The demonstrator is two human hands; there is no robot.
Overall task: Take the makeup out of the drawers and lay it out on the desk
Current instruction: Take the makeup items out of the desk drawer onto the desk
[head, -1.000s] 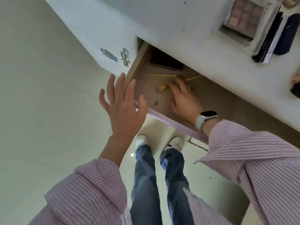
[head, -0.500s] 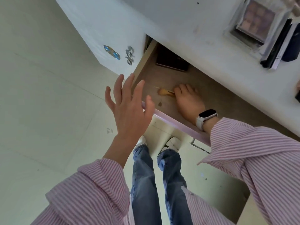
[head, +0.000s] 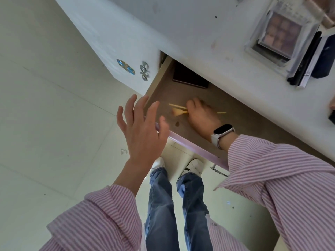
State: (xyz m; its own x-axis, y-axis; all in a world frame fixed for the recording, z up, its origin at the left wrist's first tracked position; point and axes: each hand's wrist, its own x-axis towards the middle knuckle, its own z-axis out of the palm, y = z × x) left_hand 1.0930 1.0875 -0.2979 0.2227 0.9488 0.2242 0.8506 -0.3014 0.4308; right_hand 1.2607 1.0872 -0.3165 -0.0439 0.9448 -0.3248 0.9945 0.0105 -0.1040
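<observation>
The open drawer (head: 192, 142), with a pink front edge, sticks out from under the white desk (head: 190, 42). Inside it, my right hand (head: 201, 116) curls round gold-handled makeup brushes (head: 178, 111); a tan brush head and thin handle tips poke out on both sides of the fingers. A dark flat case (head: 188, 78) lies at the drawer's back. My left hand (head: 143, 131) hovers with fingers spread over the drawer's left front corner and holds nothing. On the desk lie an eyeshadow palette (head: 280, 33) in a clear case and dark flat items (head: 311, 58).
A closed drawer front to the left carries a blue handle (head: 126, 66) and a silver handle (head: 144, 71). Pale tiled floor (head: 54, 105) spreads to the left. My legs in jeans and white shoes (head: 194, 165) stand below the drawer. A dark thing (head: 332, 116) sits at the right edge.
My right hand has gathered the loose brushes and closed its fingers round them. My left hand has stayed raised and spread near the drawer's corner. The camera view shifted slightly.
</observation>
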